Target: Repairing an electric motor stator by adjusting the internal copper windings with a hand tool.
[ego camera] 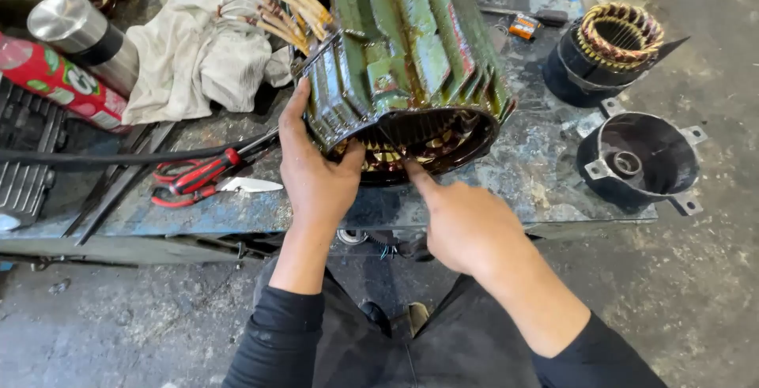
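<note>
A green finned motor housing (403,48) lies on its side on a stained metal workbench (538,175), its open end toward me with copper windings (411,147) showing inside. Insulated wire leads (292,5) stick out of its far left side. My left hand (316,175) grips the near left rim of the housing, thumb at the opening. My right hand (462,222) is mostly closed, with its index finger pointing up and touching the lower rim of the opening.
Red-handled scissors (202,178) lie left of my hand beside a black cable (118,157). A white rag (205,40), steel flask (83,36) and red can (55,80) sit at left. A wound stator (613,44) and black end cover (640,159) stand at right.
</note>
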